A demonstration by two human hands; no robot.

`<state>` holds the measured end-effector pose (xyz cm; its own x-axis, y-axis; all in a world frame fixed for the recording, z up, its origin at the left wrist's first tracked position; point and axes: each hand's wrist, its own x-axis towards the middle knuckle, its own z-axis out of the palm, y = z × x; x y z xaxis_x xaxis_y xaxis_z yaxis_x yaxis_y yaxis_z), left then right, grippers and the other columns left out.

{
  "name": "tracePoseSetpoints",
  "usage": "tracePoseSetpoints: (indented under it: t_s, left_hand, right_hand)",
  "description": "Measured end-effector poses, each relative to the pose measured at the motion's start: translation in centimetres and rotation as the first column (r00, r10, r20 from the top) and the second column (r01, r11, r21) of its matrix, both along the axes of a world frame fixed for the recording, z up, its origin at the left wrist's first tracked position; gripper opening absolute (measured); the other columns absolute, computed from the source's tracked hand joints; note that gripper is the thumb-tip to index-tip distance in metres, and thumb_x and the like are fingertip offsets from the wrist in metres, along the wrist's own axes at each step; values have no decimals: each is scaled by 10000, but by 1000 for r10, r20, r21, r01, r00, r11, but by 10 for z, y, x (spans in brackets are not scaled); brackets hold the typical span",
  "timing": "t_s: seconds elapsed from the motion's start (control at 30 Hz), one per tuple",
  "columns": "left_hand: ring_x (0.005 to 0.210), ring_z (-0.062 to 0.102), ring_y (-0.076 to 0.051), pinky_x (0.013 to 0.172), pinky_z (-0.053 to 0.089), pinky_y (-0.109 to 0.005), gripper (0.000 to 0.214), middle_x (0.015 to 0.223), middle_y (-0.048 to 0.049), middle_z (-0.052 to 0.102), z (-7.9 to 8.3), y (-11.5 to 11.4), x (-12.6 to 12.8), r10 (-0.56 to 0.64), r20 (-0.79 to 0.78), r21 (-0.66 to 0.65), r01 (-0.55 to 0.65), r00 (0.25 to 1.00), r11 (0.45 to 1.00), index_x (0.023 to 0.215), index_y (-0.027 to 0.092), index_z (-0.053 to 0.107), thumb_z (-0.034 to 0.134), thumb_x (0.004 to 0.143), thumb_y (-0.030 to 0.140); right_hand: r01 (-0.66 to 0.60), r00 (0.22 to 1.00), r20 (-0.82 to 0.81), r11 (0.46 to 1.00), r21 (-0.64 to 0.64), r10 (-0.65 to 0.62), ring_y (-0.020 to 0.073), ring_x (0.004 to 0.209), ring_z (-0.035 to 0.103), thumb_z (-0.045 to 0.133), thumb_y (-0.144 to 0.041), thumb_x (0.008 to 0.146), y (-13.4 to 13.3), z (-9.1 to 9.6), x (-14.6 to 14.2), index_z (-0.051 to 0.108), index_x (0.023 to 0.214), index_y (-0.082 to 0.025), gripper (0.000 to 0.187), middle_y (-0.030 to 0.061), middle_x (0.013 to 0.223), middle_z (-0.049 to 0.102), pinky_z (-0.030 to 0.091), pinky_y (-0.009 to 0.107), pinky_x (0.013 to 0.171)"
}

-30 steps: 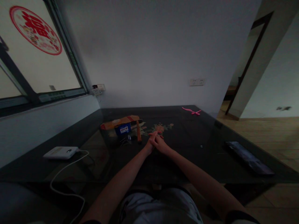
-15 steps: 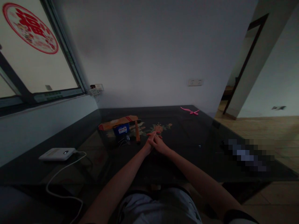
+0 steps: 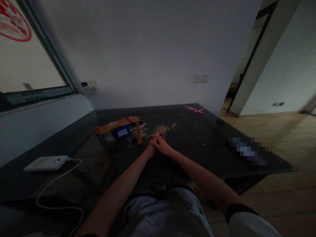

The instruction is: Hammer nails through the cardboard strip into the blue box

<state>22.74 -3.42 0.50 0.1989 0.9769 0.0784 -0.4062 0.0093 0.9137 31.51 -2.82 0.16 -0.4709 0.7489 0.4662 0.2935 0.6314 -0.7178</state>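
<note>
My left hand [image 3: 151, 146] and my right hand [image 3: 163, 144] are clasped together over the dark glossy table [image 3: 182, 161], fingers interlaced and no object between them. Just beyond the fingertips is a printed flower pattern [image 3: 161, 128]. To the left of my hands lies a slim brown stick-like piece [image 3: 139, 134] with a dark end. Beside it stands a blue box [image 3: 121, 132] with a white label, and a crumpled orange-brown wrapper [image 3: 116, 124] lies behind and partly over it. Small shiny thin items [image 3: 127, 143], too dark to name, rest in front of the box.
A white power bank [image 3: 46, 163] with a white cable [image 3: 56, 207] lies at the left. At the back right is a pink ribbon-like strip [image 3: 195, 109]. A pixelated object [image 3: 247, 151] lies near the right edge. Wall sockets [image 3: 200, 78] sit above the table's far side.
The whole view has turned slightly to the right and down, so everything appears shifted left and up. My hands stay clasped, and the things on the table have not moved.
</note>
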Motion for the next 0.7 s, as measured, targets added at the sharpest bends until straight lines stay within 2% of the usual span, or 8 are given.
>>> tracePoseSetpoints:
  t_s: [0.33, 0.53, 0.7]
  left_hand:
    - [822, 580, -224, 713, 443, -302, 348, 824, -66, 585, -2, 1, -2, -25, 0, -13, 25, 1000, 1000, 996, 180, 523, 494, 796, 464]
    - [742, 570, -186, 706, 444, -293, 349, 756, -39, 561, 1, 0, 1, -4, 12, 3, 4, 1000, 1000, 965, 177, 523, 503, 782, 473]
    - [725, 573, -190, 678, 441, -298, 376, 746, -39, 563, 3, -1, 1, -10, 19, 3, 10, 1000, 1000, 992, 170, 522, 490, 786, 483]
  right_hand:
    - [10, 1000, 8, 1000, -14, -10, 227, 1061, 536, 461, -378, 875, -4, 4, 1, 530, 1214, -166, 406, 118, 1128, 583, 421, 378, 907]
    - [-5, 1000, -2, 1000, -12, 4, 231, 1075, 533, 447, -362, 879, -4, 5, 1, 529, 1210, -144, 405, 138, 1156, 570, 420, 375, 913]
    - [-10, 1000, -5, 1000, -15, 10, 228, 1082, 530, 453, -341, 876, -2, 2, 1, 519, 1224, -170, 393, 120, 1159, 575, 410, 388, 928]
